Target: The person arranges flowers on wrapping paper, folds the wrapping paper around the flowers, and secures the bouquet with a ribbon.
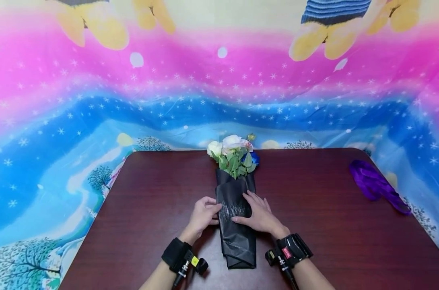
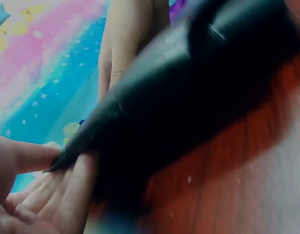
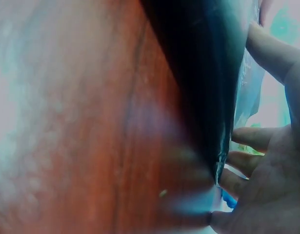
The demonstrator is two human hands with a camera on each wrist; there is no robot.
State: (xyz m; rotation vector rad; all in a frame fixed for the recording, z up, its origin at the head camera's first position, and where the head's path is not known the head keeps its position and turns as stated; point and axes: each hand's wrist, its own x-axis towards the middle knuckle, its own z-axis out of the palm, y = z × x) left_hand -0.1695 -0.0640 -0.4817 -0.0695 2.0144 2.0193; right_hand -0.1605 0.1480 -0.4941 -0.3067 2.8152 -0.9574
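A bouquet wrapped in black paper point(image 1: 237, 237) lies upright in the head view, near the middle of the table. White and pale pink flowers point(image 1: 231, 143), a blue flower point(image 1: 255, 158) and green leaves point(image 1: 235, 163) show above the wrap. My left hand point(image 1: 203, 215) pinches the wrap's left edge between thumb and fingers; the left wrist view shows this edge of black paper point(image 2: 154, 102) close up. On the wrap's right side rests my right hand point(image 1: 259, 213), thumb and fingers spread over the paper. In the right wrist view its fingers point(image 3: 254, 139) touch the paper's edge.
A purple ribbon point(image 1: 376, 181) lies crumpled at the right edge of the dark red-brown table point(image 1: 161, 181). Behind and at the sides hangs a colourful printed cloth point(image 1: 205, 88). Each wrist wears a black strap with a small camera point(image 1: 203, 266).
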